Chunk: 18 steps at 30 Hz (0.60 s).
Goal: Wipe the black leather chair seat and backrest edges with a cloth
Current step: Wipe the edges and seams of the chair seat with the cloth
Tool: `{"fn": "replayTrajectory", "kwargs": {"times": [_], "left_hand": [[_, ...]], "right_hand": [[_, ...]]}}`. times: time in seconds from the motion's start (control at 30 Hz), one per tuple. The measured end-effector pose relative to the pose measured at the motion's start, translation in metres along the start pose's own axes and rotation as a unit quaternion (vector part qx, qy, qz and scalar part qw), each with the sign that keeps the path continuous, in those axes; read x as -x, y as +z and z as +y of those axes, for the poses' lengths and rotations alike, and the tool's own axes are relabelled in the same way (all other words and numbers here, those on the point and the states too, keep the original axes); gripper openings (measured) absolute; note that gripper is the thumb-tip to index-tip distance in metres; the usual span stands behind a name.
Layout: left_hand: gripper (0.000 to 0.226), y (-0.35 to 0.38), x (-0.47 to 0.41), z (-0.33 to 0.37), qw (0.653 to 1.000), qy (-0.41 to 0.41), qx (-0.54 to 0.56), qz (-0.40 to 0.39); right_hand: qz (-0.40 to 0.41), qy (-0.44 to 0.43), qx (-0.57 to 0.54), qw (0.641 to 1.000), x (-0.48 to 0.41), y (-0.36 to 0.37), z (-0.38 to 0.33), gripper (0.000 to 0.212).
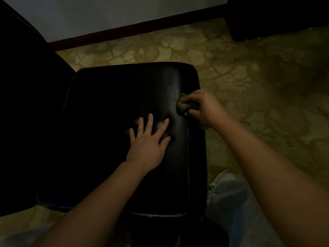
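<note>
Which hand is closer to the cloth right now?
Right. The right hand grips the cloth at the right edge of the seat. The left hand lies flat on the seat, apart from the cloth and nearer the middle.

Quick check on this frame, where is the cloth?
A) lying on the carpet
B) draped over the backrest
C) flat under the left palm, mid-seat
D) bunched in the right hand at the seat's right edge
D: the right hand grips the bunched cloth at the right edge of the black seat, while the left hand rests flat and bare on the seat with fingers spread.
</note>
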<state>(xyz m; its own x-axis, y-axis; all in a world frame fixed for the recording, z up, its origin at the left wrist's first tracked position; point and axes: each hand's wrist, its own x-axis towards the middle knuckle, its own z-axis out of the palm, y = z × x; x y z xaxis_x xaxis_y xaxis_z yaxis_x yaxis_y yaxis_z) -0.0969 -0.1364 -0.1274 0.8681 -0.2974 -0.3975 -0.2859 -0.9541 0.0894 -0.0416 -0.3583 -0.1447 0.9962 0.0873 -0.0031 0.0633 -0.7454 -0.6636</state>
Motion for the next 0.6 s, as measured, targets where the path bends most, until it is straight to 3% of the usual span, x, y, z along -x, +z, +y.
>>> {"fn": "replayTrajectory", "kwargs": {"times": [0.17, 0.4, 0.6], "left_hand": [[0.056, -0.001, -0.004, 0.002, 1.0, -0.009, 0.013, -0.002], [0.056, 0.001, -0.008, 0.005, 1.0, -0.023, 0.009, -0.001], [0.056, -0.002, -0.012, 0.007, 0.999, -0.029, 0.021, -0.006]], "right_hand": [[0.028, 0.041, 0.005, 0.999, -0.006, 0.005, -0.002, 0.041], [-0.087, 0.035, -0.009, 0.996, -0.001, -0.011, -0.009, 0.035], [0.014, 0.067, 0.001, 0.998, -0.002, 0.002, -0.007, 0.041]]}}
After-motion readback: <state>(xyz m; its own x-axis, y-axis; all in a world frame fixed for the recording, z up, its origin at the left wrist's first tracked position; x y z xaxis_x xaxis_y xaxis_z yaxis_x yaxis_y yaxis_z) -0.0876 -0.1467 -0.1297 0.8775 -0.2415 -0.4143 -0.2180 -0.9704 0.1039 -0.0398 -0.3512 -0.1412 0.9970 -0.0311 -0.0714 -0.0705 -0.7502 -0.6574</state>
